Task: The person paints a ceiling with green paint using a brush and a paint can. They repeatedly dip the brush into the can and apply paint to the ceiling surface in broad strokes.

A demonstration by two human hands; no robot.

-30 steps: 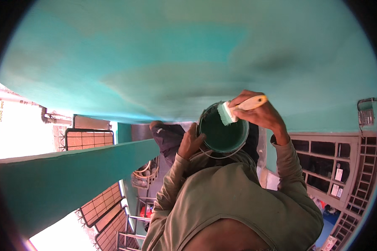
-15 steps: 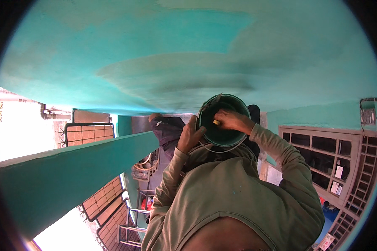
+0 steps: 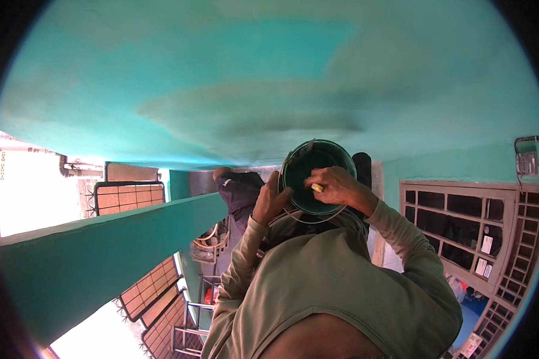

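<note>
A dark green bucket (image 3: 294, 202) with a wire handle is tilted in front of my lap. My left hand (image 3: 270, 200) is closed on its left rim, with the thumb at the inside edge. Over the bucket's mouth, my right hand (image 3: 336, 184) is closed around a tool with a yellow handle end (image 3: 317, 188); the tool's other end is hidden, so its kind cannot be made out. Dark smears cling to the bucket's upper left rim. Just beyond it rises a turquoise wall (image 3: 269, 54) with duller grey-green patches.
A turquoise beam (image 3: 108, 242) runs along my left, with metal ladder-like rails (image 3: 191, 323) below it. To the right are a framed window (image 3: 455, 224) and a metal grille (image 3: 509, 287). A rack (image 3: 209, 245) stands lower, left of my legs.
My right hand has drawn slightly right and down toward me, showing more of the yellow handle. The bucket has shifted a little down and left, with my left hand still on its rim.
</note>
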